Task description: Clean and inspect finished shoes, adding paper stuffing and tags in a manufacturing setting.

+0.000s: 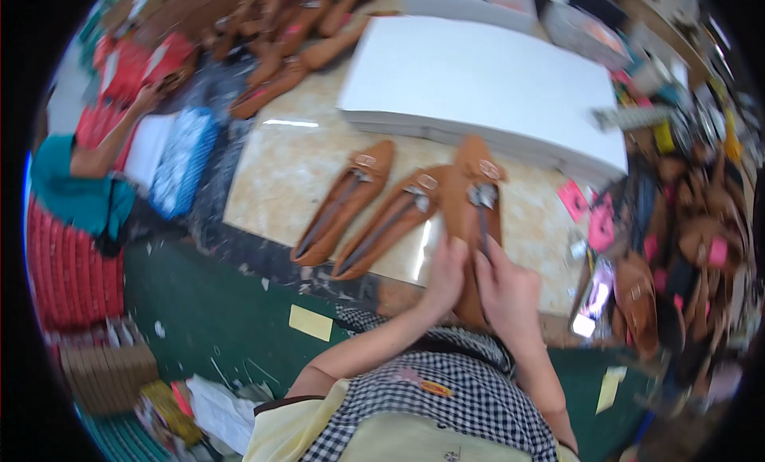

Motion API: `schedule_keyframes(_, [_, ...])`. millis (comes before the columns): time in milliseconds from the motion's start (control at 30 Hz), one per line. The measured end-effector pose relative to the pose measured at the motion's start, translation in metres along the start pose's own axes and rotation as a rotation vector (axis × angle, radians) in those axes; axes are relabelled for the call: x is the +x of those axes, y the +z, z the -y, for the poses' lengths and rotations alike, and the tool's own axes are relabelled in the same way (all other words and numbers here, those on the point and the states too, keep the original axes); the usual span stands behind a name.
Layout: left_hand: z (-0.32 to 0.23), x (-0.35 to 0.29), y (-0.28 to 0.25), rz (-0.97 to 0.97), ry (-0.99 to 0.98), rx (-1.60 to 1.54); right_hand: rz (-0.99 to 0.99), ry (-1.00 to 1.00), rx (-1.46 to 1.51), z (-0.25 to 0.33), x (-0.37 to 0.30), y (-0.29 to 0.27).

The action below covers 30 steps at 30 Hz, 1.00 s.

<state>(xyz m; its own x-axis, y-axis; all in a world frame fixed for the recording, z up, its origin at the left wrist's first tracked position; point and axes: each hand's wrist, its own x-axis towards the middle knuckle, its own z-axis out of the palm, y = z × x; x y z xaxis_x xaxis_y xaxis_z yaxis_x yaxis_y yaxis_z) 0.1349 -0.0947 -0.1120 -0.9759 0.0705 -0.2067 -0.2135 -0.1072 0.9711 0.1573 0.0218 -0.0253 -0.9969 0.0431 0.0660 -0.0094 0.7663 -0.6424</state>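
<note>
At the worktop (535, 243), your left hand (446, 277) and right hand (510, 290) close round 1 tan shoe (457, 199); a slack grip could knock it into the middle shoe (368, 247).

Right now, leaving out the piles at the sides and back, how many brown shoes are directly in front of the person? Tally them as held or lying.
Held: 1, the brown shoe in the left hand and right hand
Lying on the table: 2, the left shoe and middle shoe
Total: 3
</note>
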Motion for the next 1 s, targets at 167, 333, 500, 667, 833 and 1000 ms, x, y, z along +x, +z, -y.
schedule_keyframes(167, [-0.061, -0.007, -0.078, 0.061, 0.441, 0.936, -0.060, 0.139, 0.407, -0.019, -0.004, -0.044])
schedule_keyframes(333, [-0.079, 0.023, -0.145, -0.022, 0.384, 1.400, 0.028, 0.243, 0.385, -0.047, 0.001, -0.034])
schedule_keyframes(500, [-0.137, 0.048, -0.195, 0.106, 0.365, 1.330, -0.044, 0.232, 0.309, -0.070, -0.006, -0.018])
schedule_keyframes(667, [-0.307, 0.201, -0.313, -0.346, 0.911, 1.485, 0.010, 0.348, 0.305, -0.082, -0.016, -0.031])
schedule_keyframes(833, [-0.400, 0.354, -0.273, -0.827, 0.837, 1.427, -0.066, 0.368, 0.193, -0.082, -0.041, -0.050])
schedule_keyframes(1000, [-0.280, 0.302, -0.036, 0.166, 1.031, 1.157, -0.313, 0.494, -0.074, -0.101, -0.112, -0.127])
